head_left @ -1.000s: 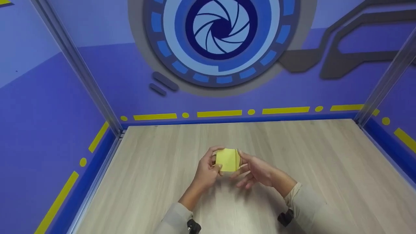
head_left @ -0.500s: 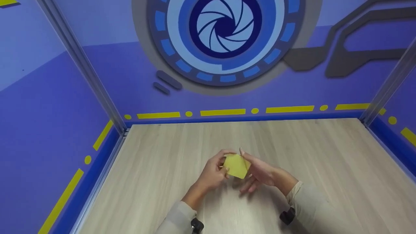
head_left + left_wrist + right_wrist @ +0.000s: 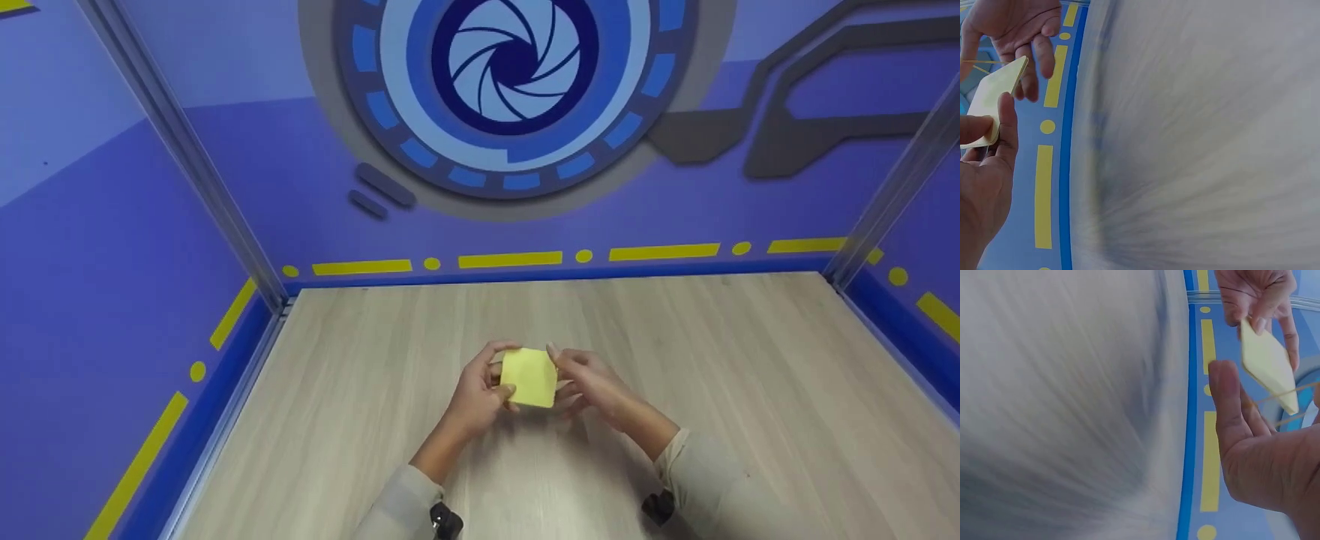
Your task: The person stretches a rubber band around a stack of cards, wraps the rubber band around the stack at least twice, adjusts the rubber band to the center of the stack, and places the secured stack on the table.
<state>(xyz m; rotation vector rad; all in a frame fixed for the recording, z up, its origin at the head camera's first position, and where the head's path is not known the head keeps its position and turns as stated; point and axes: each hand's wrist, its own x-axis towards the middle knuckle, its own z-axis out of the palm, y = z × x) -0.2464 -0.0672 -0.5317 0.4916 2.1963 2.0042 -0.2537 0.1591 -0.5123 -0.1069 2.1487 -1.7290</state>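
Note:
A square pad of yellow sticky notes [image 3: 529, 379] is held up over the table between both hands. My left hand [image 3: 478, 390] pinches its left side, thumb on the front face and fingers at the edge and behind. At the pad's right edge is my right hand [image 3: 600, 386]. In the right wrist view, a thin tan rubber band [image 3: 1283, 395] runs in two stretched strands from the right hand's fingers and thumb towards the pad. Those strands of the rubber band [image 3: 985, 62] also show in the left wrist view. Part of the band is hidden by the hands.
The wood-grain table [image 3: 360, 360] lies beneath the hands. A blue back wall [image 3: 247, 180] with yellow dashes closes off its far side, with side walls left and right and metal posts [image 3: 187, 150] at the corners. Dark wrist devices [image 3: 446, 521] sit at the sleeves.
The pad tilted with its corner down, then came back square to the head view. A band line near its right side shows earlier; its face is bare now. The right hand's fingers have drawn in.

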